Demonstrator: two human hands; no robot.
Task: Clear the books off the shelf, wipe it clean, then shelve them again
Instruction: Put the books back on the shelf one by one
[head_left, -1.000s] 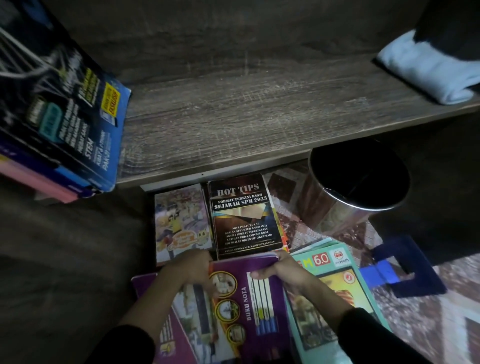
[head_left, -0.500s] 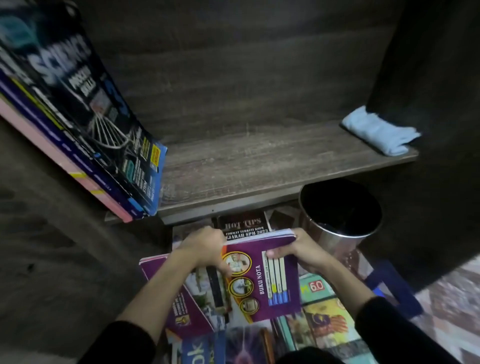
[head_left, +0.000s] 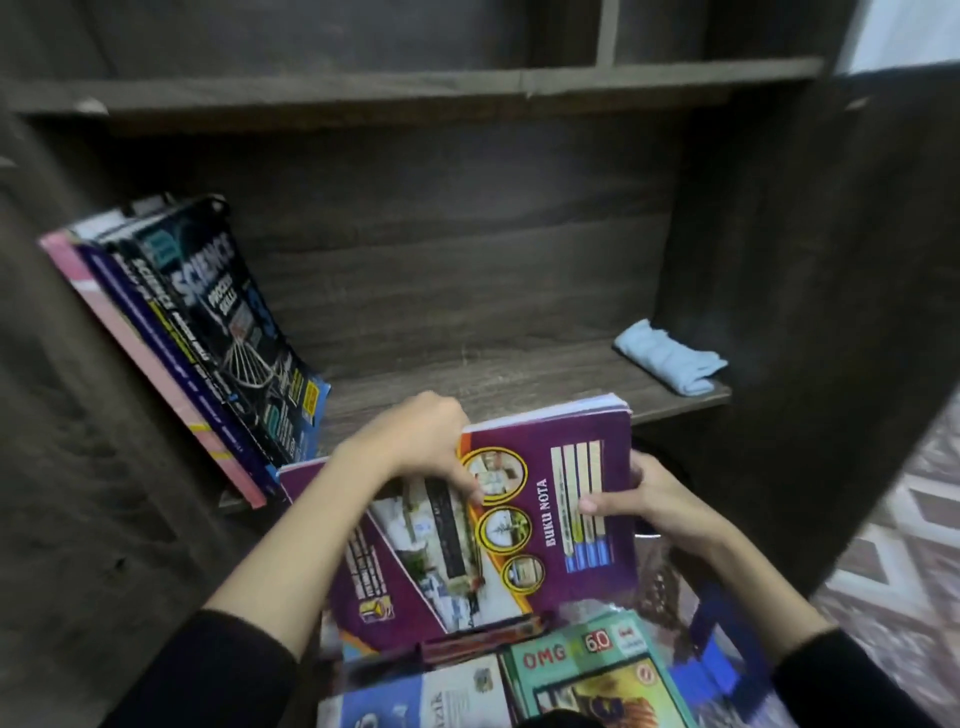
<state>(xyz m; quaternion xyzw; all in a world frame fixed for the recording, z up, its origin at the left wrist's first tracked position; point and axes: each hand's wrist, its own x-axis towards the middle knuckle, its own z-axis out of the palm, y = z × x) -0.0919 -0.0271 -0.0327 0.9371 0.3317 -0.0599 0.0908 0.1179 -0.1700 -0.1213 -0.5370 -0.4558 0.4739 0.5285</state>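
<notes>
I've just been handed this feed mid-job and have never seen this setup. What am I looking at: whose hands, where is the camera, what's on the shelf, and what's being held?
There is no machine here: these are a person's two bare hands, seen from one camera worn on their head, looking forward and down. The left hand and right hand both grip a purple notebook, raised in front of the shelf. On the shelf, a few books lean against its left wall and a light blue cloth lies at the right end. More lie below, among them a green book.
</notes>
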